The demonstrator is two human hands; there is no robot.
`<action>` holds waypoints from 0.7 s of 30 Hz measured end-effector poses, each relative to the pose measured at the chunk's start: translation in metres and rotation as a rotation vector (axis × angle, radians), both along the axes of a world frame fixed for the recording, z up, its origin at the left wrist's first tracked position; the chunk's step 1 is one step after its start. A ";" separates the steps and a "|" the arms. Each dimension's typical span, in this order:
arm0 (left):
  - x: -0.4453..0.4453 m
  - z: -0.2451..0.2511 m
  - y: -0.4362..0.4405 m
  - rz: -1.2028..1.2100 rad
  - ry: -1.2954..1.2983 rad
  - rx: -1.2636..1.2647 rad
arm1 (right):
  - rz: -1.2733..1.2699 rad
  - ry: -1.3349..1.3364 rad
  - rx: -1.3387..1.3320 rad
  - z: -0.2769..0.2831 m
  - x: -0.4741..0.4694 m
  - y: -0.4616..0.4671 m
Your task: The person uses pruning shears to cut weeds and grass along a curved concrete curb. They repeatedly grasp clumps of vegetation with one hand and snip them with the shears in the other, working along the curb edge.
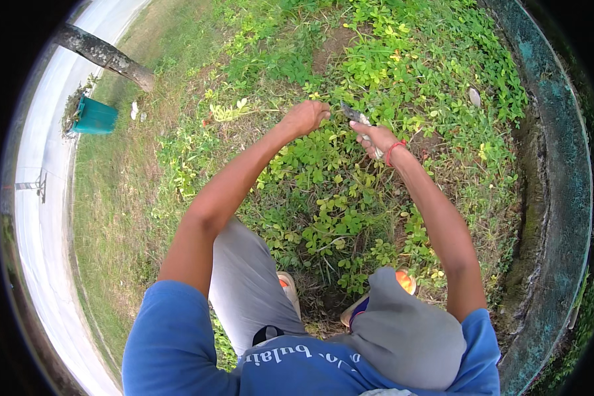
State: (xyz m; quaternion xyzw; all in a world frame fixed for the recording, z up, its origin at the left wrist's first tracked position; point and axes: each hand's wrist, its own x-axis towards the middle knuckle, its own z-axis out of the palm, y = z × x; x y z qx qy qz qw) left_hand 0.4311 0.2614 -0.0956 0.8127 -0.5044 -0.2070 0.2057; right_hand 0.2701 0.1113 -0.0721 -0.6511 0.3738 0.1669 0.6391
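Note:
My left hand is closed around a plant stem, which trails out to the left and ends in pale yellow-green leaves. In my right hand is a small knife with a pale, wrapped-looking handle. Its dark blade points up and left, a short gap away from my left fingers. A red band circles my right wrist. Low, leafy ground-cover plants spread beneath both hands and between my feet.
A mossy concrete wall edge curves along the right. To the left are a tree trunk, a teal bin filled with cut plants, and a pale paved road. White litter lies near the bin.

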 end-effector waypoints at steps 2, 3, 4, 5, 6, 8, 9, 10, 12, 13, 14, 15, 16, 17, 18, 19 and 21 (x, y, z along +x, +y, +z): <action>0.024 -0.004 0.018 0.003 -0.053 0.034 | 0.113 0.029 -0.094 0.008 -0.011 0.000; 0.044 -0.005 0.033 0.010 -0.108 0.049 | 0.189 0.047 -0.167 0.014 -0.022 0.001; 0.069 -0.002 0.053 0.093 -0.175 0.120 | 0.283 0.027 -0.211 0.018 -0.034 0.004; 0.098 0.002 0.081 0.185 -0.315 0.158 | 0.303 0.037 -0.240 0.024 -0.046 0.006; 0.128 0.009 0.109 0.293 -0.430 0.273 | 0.338 0.007 -0.243 0.031 -0.061 0.003; 0.171 0.020 0.180 0.432 -0.657 0.560 | 0.333 -0.011 -0.240 0.045 -0.089 -0.005; 0.185 0.021 0.202 0.578 -0.711 0.748 | 0.295 0.000 -0.233 0.052 -0.103 -0.012; 0.198 0.023 0.215 0.650 -0.686 0.822 | 0.254 0.042 -0.252 0.058 -0.117 -0.017; 0.196 0.024 0.212 0.657 -0.614 0.893 | 0.097 0.026 -0.221 0.070 -0.143 -0.028; 0.184 0.024 0.193 0.603 -0.586 0.858 | 0.016 0.057 -0.248 0.076 -0.152 -0.033; 0.166 0.027 0.168 0.538 -0.546 0.824 | -0.022 0.029 -0.174 0.084 -0.162 -0.042; 0.138 0.028 0.137 0.470 -0.511 0.670 | -0.062 0.011 -0.218 0.088 -0.169 -0.048; 0.104 0.030 0.103 0.350 -0.465 0.535 | -0.098 -0.016 -0.261 0.092 -0.176 -0.053; 0.064 0.032 0.070 0.228 -0.353 0.333 | -0.133 -0.040 -0.302 0.097 -0.185 -0.057; 0.016 0.032 0.039 0.088 -0.240 0.195 | -0.185 -0.041 -0.376 0.100 -0.193 -0.061; -0.032 0.031 0.011 -0.096 -0.130 0.109 | -0.236 -0.022 -0.391 0.105 -0.201 -0.066; -0.123 0.029 -0.018 -0.402 0.063 0.024 | -0.320 0.012 -0.421 0.111 -0.216 -0.075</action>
